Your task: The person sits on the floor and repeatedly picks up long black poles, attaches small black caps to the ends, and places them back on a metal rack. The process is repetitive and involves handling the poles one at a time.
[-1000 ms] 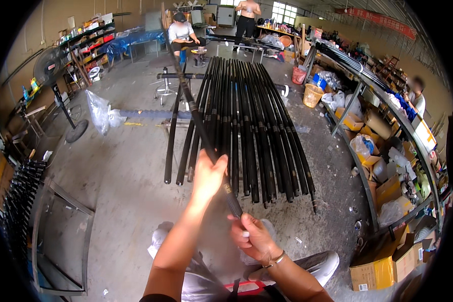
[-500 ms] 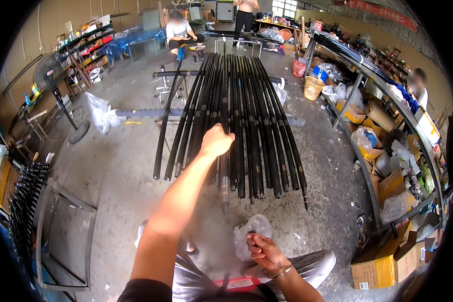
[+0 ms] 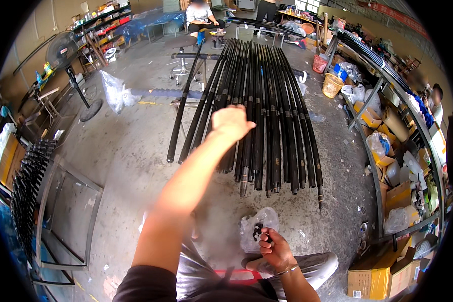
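Observation:
Long black poles [image 3: 274, 136] lie side by side in front of me, near ends toward me. My left hand [image 3: 232, 122] reaches over them, fingers curled round one black pole [image 3: 245, 171] near its middle; the hand hides part of the grip. Low and to the right, my right hand [image 3: 276, 251] is closed, thumb and fingers pinching a small black piece [image 3: 269, 238]. Right behind it is a clear plastic bag [image 3: 268, 216] with more small black pieces [image 3: 257, 231] inside, by my lap.
A metal frame [image 3: 96, 201] and a stack of black rods [image 3: 27, 196] stand at left, beyond them a fan [image 3: 63, 50]. Shelving [image 3: 387, 83] with boxes and bags runs along the right; a cardboard box [image 3: 367, 274] sits at its foot. A person [image 3: 201, 20] sits at the back.
The view has shifted, so the scene sits further right and higher. The pole under my left hand, blurred before, now looks sharper. Small black pieces in the bag now show beside my right hand.

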{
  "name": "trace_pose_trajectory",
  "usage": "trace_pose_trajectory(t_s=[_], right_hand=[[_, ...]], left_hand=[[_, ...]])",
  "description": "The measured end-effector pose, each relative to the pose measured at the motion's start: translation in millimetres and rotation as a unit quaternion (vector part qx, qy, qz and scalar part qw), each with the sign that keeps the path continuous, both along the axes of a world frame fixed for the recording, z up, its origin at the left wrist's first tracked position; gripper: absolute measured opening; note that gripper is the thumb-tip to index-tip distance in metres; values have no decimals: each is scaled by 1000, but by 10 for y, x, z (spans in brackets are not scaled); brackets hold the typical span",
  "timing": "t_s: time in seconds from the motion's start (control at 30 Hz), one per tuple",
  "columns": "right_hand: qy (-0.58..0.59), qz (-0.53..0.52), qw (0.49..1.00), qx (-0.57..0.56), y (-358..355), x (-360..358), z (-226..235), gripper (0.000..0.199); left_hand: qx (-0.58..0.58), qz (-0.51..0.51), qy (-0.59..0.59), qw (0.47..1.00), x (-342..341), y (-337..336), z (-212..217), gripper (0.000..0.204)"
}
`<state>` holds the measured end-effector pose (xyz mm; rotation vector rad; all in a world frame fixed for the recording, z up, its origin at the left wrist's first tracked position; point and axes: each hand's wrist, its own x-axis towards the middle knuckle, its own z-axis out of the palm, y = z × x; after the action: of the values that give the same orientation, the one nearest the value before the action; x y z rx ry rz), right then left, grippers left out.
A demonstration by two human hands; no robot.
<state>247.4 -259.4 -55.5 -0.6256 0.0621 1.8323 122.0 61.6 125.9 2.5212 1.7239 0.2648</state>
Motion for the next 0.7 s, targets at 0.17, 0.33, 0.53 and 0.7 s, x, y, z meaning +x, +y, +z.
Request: trace_pose_trajectory(t_s=[0.17, 0.33, 0.53, 0.7], right_hand=[[-175, 47, 983, -18, 85, -228, 161, 26], [-159, 70, 984, -48, 291, -394, 135, 27], [-319, 197, 926, 45, 580, -831, 586, 43], [-304, 163, 934, 91, 969, -1195, 888, 51]], left_hand=[[69, 174, -79, 979, -1394, 432, -500, 69], [-228, 202, -393, 868, -1743, 585, -917, 52], [-273, 122, -668, 682, -1827, 499, -896, 30], [-265, 51, -805, 528, -1382, -180, -555, 20]])
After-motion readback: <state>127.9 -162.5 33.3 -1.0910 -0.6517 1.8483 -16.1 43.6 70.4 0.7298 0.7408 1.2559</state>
